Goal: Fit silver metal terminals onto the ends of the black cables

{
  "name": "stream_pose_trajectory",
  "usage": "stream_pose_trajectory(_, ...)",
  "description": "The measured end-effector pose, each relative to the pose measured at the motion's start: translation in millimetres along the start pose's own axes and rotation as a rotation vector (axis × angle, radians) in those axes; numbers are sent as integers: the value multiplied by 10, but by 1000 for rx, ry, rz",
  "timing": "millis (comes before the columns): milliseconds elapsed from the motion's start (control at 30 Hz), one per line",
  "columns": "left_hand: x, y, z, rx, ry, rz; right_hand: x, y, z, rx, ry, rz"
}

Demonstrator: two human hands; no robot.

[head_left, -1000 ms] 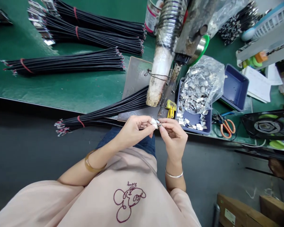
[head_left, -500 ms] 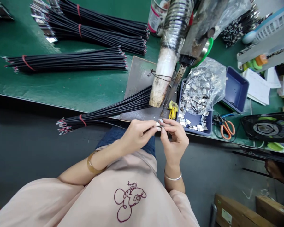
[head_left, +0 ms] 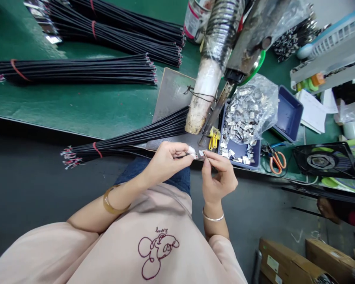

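Note:
My left hand is closed in a pinch on the end of a black cable. White wrapping covers a fingertip of that hand. Facing it, my right hand pinches a small silver metal connector between thumb and fingers. A thin wire-like piece also shows at those fingers, too fine to identify. The connector and the cable end are close together; whether they touch I cannot tell. Behind my left hand a banded bundle of black cables lies across a grey board and juts over the table edge.
A soldering iron and a taped duct hang over the board. At right stand a blue tray of metal connectors, orange-handled pliers and a fan. More cable bundles lie at left; cardboard boxes are on the floor.
My hands have drawn slightly apart, so the connector now shows between them. The view has shifted a little to the right.

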State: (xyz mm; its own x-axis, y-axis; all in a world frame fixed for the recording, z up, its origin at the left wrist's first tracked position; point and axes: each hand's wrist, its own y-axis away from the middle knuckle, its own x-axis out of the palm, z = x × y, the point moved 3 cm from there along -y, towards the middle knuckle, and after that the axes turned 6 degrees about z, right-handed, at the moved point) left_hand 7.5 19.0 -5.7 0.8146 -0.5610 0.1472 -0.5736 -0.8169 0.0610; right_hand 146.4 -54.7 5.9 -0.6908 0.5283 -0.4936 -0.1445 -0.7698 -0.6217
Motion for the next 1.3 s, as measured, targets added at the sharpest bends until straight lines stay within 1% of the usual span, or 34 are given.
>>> stream_pose_trajectory(67, -11, -14, 11, -13, 19, -30, 10, -10, -50, 78, -57, -14)
stream_pose_trajectory(133, -21, -26, 21, -16, 20, -58, 24, -16, -75, 103, -79, 12)
stream_pose_trajectory(200, -27, -37, 27, -5, 12, -82, 39, -16, -67, 53, -50, 49)
stream_pose_trajectory(267, -30, -48, 30, 5, 10, -103, 55, -8, -47, -29, 12, 74)
stream_pose_trajectory(367, -19, -65, 31, 1, 9, -108, 75, 13, -30, -129, 118, 82)
stream_pose_trajectory(433, -10, -72, 29, 5, 14, -123, 86, 27, -35, -157, 150, 78)
stream_pose_trajectory(500, -3, -76, 28, 16, 21, -151, 90, 33, -56, -139, 111, 66)
stream_pose_trajectory(567, 7, -80, 31, 19, 24, -167, 91, 28, -86, -79, 45, 55)
stream_pose_trajectory(667, 20, -89, 30, 15, 31, -162, 94, -2, -115, 12, 1, 72)
stream_pose_trajectory(733, 18, -93, 23, 10, 29, -160, 91, -30, -116, 33, 5, 81)
stream_pose_trajectory(867, -8, -91, 6, -6, -18, -161, 81, -63, -112, 45, 7, 69)
stream_pose_trajectory(967, -19, -84, 4, -16, -31, -141, 86, -63, -119, 52, 3, 68)
stream_pose_trajectory(1300, -8, -90, 5, -13, -67, -125, 93, -48, -103, 12, 65, 48)
